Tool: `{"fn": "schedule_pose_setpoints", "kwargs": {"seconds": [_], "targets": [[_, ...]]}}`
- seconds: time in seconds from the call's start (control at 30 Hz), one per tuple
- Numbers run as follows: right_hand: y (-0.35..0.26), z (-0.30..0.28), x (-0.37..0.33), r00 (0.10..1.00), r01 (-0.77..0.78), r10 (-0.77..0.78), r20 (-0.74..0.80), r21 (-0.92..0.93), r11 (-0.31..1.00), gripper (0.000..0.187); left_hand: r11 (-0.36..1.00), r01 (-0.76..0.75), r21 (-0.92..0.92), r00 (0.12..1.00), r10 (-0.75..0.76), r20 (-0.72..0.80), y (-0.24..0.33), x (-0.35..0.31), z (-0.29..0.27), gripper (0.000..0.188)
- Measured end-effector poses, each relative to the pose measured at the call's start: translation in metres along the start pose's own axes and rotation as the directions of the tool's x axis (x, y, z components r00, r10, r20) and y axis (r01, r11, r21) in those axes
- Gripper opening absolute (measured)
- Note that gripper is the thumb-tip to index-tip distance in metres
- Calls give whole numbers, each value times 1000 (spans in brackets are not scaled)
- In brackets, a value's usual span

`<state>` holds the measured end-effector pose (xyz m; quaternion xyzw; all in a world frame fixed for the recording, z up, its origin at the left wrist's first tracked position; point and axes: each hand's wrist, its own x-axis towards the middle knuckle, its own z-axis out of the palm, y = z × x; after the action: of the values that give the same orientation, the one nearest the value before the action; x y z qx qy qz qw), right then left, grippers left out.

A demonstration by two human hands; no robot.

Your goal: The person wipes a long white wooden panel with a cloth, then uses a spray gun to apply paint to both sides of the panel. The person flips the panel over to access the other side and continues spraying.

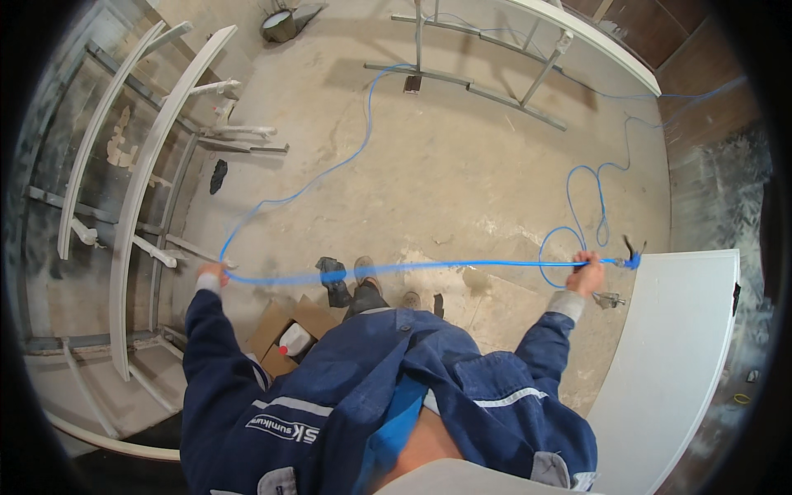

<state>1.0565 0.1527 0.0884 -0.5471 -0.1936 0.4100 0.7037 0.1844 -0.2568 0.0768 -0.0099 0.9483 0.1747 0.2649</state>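
A thin blue hose [429, 265] stretches nearly straight across in front of my body, between my two hands; its left part is smeared by motion. My left hand [212, 274], far out to the left, is closed around it. Out to the right, my right hand [587, 276] grips the hose too, with a loose loop hanging beside its fingers. Just past the right hand show a small blue and black piece [633, 256] and a metal fitting [610, 299]; I cannot make out what they belong to.
White-coated racks [169, 124] stand at the left. A metal frame [495, 87] carries a long white board at the back. A white panel [672, 330] lies at the right. Near my feet is a cardboard box [268, 330] holding a white container [295, 339]. More hose trails over the floor.
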Motion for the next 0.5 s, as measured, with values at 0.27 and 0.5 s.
{"fn": "schedule_pose_setpoints", "kwargs": {"seconds": [0.27, 0.5], "targets": [[117, 57, -54, 686, -717, 651, 325, 456, 527, 20, 25, 202, -979, 940, 276, 201, -56, -20, -153, 23], [195, 77, -60, 358, -857, 925, 129, 439, 270, 25, -329, -207, -921, 840, 424, -340, -20, -71, -242, 33]]}}
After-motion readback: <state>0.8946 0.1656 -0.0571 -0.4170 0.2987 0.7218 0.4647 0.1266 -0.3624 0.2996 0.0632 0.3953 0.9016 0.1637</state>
